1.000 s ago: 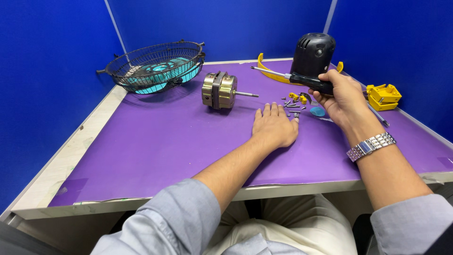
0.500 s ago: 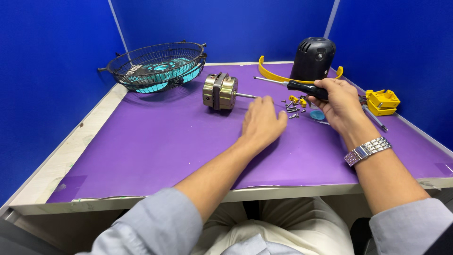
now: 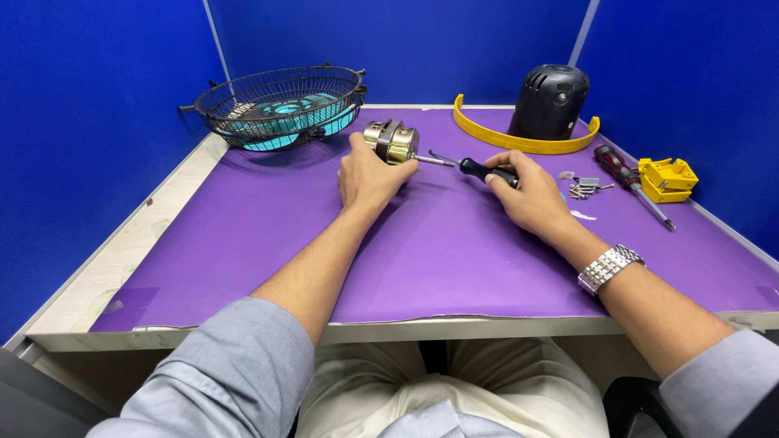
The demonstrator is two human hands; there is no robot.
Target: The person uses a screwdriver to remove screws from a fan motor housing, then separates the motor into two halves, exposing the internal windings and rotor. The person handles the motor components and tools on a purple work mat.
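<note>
A brass-coloured fan motor (image 3: 393, 141) with a thin steel shaft lies on the purple mat (image 3: 422, 243). My left hand (image 3: 367, 175) rests against its near side, fingers curled around it. My right hand (image 3: 529, 195) grips a black-handled screwdriver (image 3: 479, 169), whose metal tip points left toward the motor's shaft. A metal watch sits on my right wrist.
A black wire fan guard (image 3: 280, 104) with a teal blade inside stands at the back left. A black motor cover (image 3: 550, 100) and a yellow curved ring (image 3: 519, 139) are at the back. A red-handled screwdriver (image 3: 626, 175), a yellow part (image 3: 667, 178) and several loose screws (image 3: 583, 188) lie right.
My left hand slid forward from the mat onto the motor. My right hand moved left with the screwdriver, away from the black cover, bringing its tip near the motor shaft.
</note>
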